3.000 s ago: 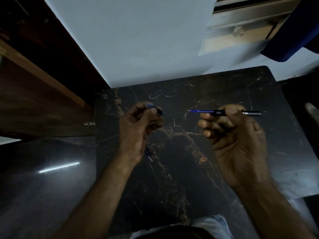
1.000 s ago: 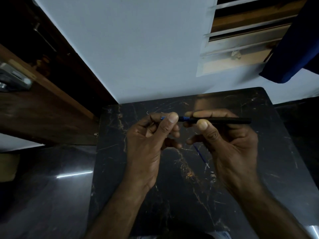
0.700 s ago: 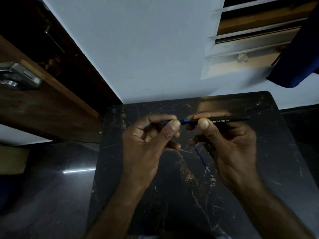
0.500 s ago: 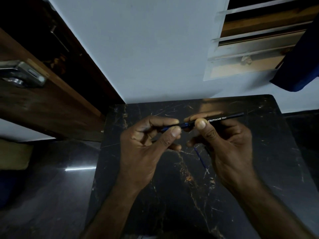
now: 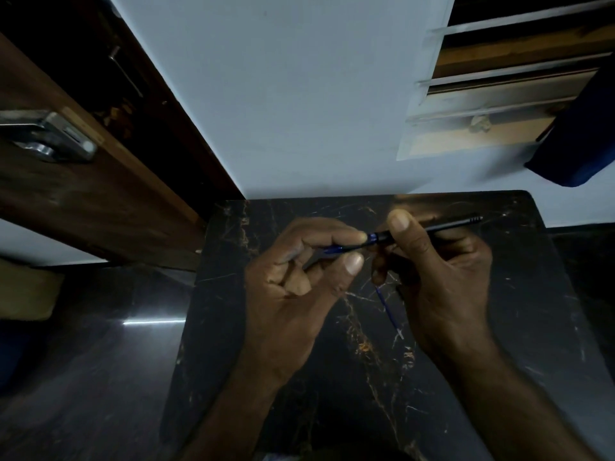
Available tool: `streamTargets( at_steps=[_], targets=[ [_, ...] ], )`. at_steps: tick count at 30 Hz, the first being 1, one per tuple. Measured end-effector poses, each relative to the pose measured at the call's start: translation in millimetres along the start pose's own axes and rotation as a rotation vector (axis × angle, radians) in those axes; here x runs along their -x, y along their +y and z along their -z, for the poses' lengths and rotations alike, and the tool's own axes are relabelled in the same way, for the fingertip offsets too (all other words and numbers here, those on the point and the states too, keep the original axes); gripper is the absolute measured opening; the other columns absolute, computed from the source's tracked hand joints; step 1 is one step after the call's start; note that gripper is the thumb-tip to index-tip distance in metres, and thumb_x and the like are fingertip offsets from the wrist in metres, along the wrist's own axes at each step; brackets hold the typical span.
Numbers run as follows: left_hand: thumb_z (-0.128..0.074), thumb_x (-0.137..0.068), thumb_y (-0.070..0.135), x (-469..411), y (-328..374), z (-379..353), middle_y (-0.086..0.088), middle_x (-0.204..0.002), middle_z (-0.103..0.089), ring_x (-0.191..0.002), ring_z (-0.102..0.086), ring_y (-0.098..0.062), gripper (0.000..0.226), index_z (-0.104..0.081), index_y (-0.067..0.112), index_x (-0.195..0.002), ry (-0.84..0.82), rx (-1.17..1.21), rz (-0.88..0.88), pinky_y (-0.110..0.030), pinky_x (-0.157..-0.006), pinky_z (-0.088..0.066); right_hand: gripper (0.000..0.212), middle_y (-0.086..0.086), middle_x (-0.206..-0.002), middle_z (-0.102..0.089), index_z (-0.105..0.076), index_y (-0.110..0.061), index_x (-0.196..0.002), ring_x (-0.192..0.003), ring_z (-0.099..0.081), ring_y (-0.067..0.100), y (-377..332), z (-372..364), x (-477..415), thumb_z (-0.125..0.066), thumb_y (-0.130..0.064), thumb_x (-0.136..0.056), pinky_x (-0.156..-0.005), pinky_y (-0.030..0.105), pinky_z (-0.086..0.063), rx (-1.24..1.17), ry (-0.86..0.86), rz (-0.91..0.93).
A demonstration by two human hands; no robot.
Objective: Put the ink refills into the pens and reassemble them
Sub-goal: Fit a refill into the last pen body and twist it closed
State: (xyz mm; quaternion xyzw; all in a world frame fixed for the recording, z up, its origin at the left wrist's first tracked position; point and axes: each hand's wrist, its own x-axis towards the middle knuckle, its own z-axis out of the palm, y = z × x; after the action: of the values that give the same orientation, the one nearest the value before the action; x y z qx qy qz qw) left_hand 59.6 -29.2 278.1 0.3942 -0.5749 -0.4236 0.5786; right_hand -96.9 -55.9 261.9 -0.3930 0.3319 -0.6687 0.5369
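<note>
My right hand (image 5: 442, 277) grips a black pen barrel (image 5: 446, 225) that points up and to the right over the dark marble table (image 5: 519, 294). My left hand (image 5: 296, 287) pinches the blue front piece (image 5: 336, 249) at the barrel's left end, with index fingertip and thumb around it. The two parts meet between my fingertips. A thin blue ink refill (image 5: 387, 309) lies loose on the table below my hands, slanting down to the right; its upper end is hidden by my right fingers.
A brown wooden door (image 5: 83, 194) with a metal handle (image 5: 50, 136) stands at the left. A pale wall (image 5: 283, 94) rises behind the table, with a louvred window (image 5: 499, 94) and a blue cloth (image 5: 579, 128) at the upper right. A glossy dark floor lies at the left.
Three seconds ago my hands were apart, each with one pen part. They have since come together, and the barrel's right end has tilted upward while my left fingers work at the joint.
</note>
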Motion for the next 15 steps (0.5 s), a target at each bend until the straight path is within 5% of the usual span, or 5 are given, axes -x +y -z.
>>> streamTargets(
  at_steps=[3, 9, 11, 15],
  targets=[
    [-0.078, -0.094, 0.031, -2, 3, -1, -0.003, -0.109, -0.076, -0.108, -0.073, -0.024, 0.018, -0.078, 0.019, -0.108, 0.109, 0.231, 0.162, -0.043, -0.088, -0.06, 0.014, 0.007, -0.08, -0.075, -0.079, -0.017, -0.093, -0.06, -0.066, 0.024, 2, -1, 6, -0.081, -0.03, -0.09, -0.053, 0.033, -0.053, 0.011, 0.013, 0.009],
    [-0.071, -0.094, 0.034, 0, -1, 0, -0.002, -0.076, -0.071, -0.07, -0.07, -0.017, 0.025, -0.073, 0.009, -0.089, 0.08, 0.115, 0.338, -0.029, -0.058, -0.056, 0.019, 0.013, -0.093, -0.079, -0.079, -0.012, -0.098, -0.072, -0.071, 0.026, 3, 0, 15, -0.081, -0.028, -0.088, -0.057, 0.034, -0.056, 0.055, 0.021, 0.002],
    [-0.078, -0.096, 0.02, 4, -2, 5, -0.002, -0.087, -0.074, -0.077, -0.072, -0.015, 0.009, -0.072, 0.012, -0.096, 0.047, 0.035, 0.241, -0.026, -0.064, -0.058, 0.021, 0.015, -0.09, -0.078, -0.078, -0.009, -0.098, -0.07, -0.071, 0.026, 4, 1, 17, -0.081, -0.028, -0.088, -0.056, 0.035, -0.057, 0.078, 0.047, -0.006],
    [-0.072, -0.097, 0.001, 13, -3, 15, -0.001, -0.113, -0.074, -0.11, -0.073, -0.02, 0.018, -0.069, 0.008, -0.114, 0.021, -0.132, 0.058, -0.022, -0.089, -0.056, 0.016, 0.011, -0.081, -0.076, -0.079, -0.011, -0.094, -0.066, -0.07, 0.021, 5, -5, 23, -0.08, -0.024, -0.084, -0.055, 0.033, -0.058, 0.051, 0.072, -0.024]
  ],
)
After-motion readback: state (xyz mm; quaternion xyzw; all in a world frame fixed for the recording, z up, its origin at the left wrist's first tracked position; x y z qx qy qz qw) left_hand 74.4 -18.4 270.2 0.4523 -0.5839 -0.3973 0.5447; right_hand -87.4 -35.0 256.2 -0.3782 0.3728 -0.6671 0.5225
